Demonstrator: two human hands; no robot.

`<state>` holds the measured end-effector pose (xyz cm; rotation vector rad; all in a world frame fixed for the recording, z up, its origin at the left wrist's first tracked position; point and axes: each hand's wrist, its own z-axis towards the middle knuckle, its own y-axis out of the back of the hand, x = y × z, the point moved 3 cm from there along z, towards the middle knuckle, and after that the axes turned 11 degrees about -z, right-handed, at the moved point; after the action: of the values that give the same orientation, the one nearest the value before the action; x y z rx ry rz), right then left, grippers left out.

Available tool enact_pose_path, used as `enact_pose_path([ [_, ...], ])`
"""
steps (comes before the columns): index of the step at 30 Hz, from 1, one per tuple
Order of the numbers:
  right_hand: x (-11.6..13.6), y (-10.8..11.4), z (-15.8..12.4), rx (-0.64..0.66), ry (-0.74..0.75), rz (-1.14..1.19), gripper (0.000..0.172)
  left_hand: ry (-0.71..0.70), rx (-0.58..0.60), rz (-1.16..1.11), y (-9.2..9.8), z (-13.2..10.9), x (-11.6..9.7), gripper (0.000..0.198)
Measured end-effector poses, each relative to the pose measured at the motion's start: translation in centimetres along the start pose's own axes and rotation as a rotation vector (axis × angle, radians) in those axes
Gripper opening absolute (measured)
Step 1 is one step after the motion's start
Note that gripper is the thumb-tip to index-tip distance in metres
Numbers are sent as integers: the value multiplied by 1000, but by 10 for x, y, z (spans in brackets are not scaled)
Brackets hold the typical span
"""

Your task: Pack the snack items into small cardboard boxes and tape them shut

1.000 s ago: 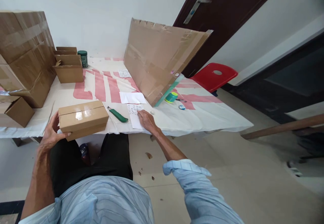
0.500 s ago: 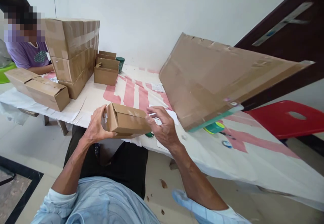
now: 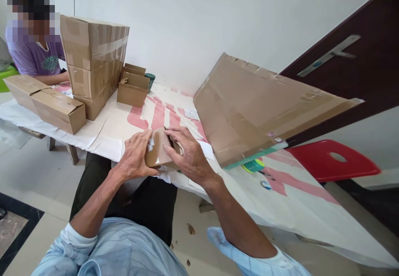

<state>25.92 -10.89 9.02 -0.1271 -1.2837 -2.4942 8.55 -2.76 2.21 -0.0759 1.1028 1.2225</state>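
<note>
A small brown cardboard box (image 3: 158,146) is held in front of me, over the table's near edge and above my lap. One of its taped, shiny faces is turned towards me and carries small white printed marks. My left hand (image 3: 135,154) grips the box's left side, thumb low and fingers along the upper edge. From the right, my right hand (image 3: 188,156) holds it too, with thumb and fingertips pressed on the face and top edge. The right hand covers the far end of the box.
Stacked taped cartons (image 3: 99,55) stand at the left, with two closed boxes (image 3: 59,103) before them and an open box (image 3: 133,93) beside. A large cardboard sheet (image 3: 249,109) leans at the right, near a tape roll (image 3: 254,166) and red stool (image 3: 333,159). A person (image 3: 40,55) sits far left.
The box has turned so a face with white marks now points towards me. My right hand, loosely beside its end before, has closed onto it. The view has shifted slightly.
</note>
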Motion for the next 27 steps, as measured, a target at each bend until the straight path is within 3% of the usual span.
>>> enact_pose_path([
  [4, -8, 5, -2, 1, 8, -44, 32, 4, 53, -56, 2, 0, 4, 135],
  [8, 1, 14, 4, 21, 154, -253, 41, 15, 34, -81, -3, 2, 1, 134],
  [15, 12, 6, 14, 136, 363, -542, 30, 5, 32, -35, -11, 7, -7, 135],
  [27, 12, 4, 9, 116, 373, -505, 24, 4, 48, -53, -6, 7, -12, 124],
])
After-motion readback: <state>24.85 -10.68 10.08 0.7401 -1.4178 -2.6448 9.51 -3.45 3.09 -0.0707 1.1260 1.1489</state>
